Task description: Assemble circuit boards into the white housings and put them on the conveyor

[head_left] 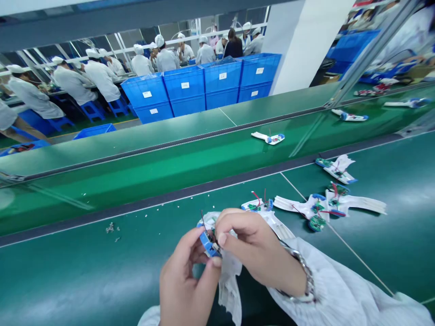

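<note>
Head view: a long green assembly line is running across the frame, with rows of workers in white smocks (102, 79) sitting beyond it and stacked blue plastic crates (185, 97) standing behind the far edge. Nearer, a green conveyor belt (136, 199) is carrying several white-and-blue assemblies (268, 138), spaced well apart, and these are showing no loose boards. On the green counter (68, 280) at the front, four white pieces (306, 206) with exposed green circuit boards (317, 222) and red wires are lying right of the hands, some overlapping. Small pale crumbs (109, 227) are scattering left of them. The left hand (188, 276) is pinching a blue-rimmed part (208, 244) between thumb and fingers, the right hand (258, 249) is closing narrowly over its wires, and a white strip (229, 290) is hanging below. Its inner parts are remaining partly exposed.
</note>
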Demonstrator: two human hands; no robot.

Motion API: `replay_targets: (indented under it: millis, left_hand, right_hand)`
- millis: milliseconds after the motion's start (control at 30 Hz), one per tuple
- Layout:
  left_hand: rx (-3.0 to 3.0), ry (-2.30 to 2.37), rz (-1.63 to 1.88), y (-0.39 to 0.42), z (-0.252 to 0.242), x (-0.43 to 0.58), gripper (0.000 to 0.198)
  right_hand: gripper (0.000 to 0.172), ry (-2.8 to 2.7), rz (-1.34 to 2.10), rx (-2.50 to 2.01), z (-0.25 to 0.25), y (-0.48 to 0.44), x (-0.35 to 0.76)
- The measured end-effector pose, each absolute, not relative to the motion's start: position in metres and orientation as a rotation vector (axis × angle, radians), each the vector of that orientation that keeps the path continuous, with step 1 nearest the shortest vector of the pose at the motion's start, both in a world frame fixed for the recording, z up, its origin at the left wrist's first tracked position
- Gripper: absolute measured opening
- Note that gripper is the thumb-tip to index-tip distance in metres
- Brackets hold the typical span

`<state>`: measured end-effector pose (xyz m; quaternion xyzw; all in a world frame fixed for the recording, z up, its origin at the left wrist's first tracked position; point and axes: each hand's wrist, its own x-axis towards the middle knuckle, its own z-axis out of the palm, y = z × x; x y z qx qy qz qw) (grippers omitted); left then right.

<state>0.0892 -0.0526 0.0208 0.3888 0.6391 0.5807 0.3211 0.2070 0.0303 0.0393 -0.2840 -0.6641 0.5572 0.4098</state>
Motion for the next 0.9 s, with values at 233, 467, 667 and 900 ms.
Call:
replay_targets:
  millis: [233, 467, 667, 900]
  left_hand:
    - [0.721, 1.480, 1.693, -0.051, 0.026, 0.085, 0.028]
    - [0.654, 1.235, 1.701, -0.050, 0.017, 0.072, 0.031]
    - [0.598, 1.236, 1.704, -0.050, 0.015, 0.073, 0.033]
    - [0.617, 1.221, 1.736, -0.048, 0.010, 0.073, 0.031]
  right_hand:
    - [0.022, -1.701, 1.249, -0.804, 0.037, 0.046, 0.230]
    - [0.022, -1.932, 1.175, -0.655, 0.035, 0.035, 0.228]
    - [0.012, -1.878, 1.263, -0.548, 0.028, 0.024, 0.208]
    - [0.017, -1.684, 1.513, -0.459, 0.019, 0.030, 0.211]
